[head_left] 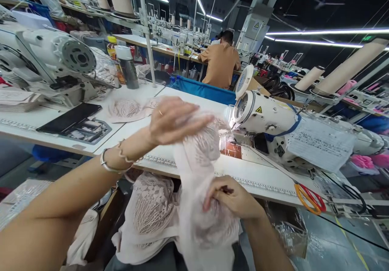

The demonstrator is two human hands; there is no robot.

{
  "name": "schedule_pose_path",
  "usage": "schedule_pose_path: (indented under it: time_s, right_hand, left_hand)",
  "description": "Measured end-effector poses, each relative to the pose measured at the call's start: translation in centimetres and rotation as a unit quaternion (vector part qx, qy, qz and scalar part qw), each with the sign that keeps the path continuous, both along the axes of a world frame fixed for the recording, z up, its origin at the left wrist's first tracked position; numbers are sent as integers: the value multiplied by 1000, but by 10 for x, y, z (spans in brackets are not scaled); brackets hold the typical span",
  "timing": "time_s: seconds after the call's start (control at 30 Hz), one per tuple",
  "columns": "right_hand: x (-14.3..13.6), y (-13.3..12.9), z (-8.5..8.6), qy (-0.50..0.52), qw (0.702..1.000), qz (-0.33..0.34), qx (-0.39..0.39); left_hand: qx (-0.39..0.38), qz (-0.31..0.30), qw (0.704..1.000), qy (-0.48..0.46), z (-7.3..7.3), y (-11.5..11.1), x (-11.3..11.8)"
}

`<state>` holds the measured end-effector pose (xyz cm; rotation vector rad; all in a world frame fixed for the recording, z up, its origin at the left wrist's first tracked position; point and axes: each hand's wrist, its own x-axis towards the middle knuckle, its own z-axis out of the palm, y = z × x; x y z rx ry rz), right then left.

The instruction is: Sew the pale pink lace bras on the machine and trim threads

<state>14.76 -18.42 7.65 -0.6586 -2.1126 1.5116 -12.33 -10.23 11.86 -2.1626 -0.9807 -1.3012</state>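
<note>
A pale pink lace bra [199, 157] hangs in front of me, slightly blurred, between the table edge and my lap. My left hand [178, 121] grips its upper end above the table, fingers stretched forward with the fabric under them. Lower down, my right hand [232, 196] pinches the bra near its lower cup, thumb and fingers closed. Another lace bra [152, 206] lies on my lap, its cup facing up. To the right of my left hand stands a white sewing machine [264, 112] with its lamp lit. A lace piece [127, 109] lies flat on the table behind my left wrist.
The white table [258, 177] has a ruler strip along its front edge. Orange-handled scissors [306, 198] hang at its right. Another sewing machine [69, 56], a spray can [127, 68] and a black folder [71, 117] are at the left. A person in a brown shirt [223, 66] sits ahead.
</note>
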Motion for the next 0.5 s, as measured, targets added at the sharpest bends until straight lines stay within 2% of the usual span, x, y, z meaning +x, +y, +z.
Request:
schedule_pose_path:
  time_s: [0.07, 0.1, 0.17, 0.2, 0.3, 0.4, 0.43, 0.47, 0.5]
  right_hand:
    - [-5, 4, -3, -83, 993, -77, 12]
    - [-6, 7, -7, -120, 985, -121, 35]
    - [-5, 16, -17, -182, 964, -174, 84]
    - [-4, 21, -24, -198, 956, -189, 104]
    - [-4, 35, -45, -171, 948, -235, 131]
    - [-12, 42, -65, -92, 946, -297, 97]
    - [-15, 42, -70, -71, 939, -326, 78]
    - [-19, 42, -74, -53, 928, -363, 63]
    - [-23, 42, -76, -36, 912, -405, 53]
  left_hand:
    - [-67, 73, 995, 8, -8, 26, -9]
    - [-130, 120, 984, 4, -13, 34, -13]
    - [-272, 189, 943, -9, -27, 37, -15]
    - [-342, 201, 918, -14, -36, 30, -11]
    - [-440, 143, 887, -5, -70, -8, 17]
    - [-501, 15, 865, -2, -99, -50, 55]
    - [-530, -31, 845, -55, -105, -59, 65]
    - [-567, -81, 806, -149, -108, -67, 74]
    - [-595, -128, 753, -249, -109, -71, 80]
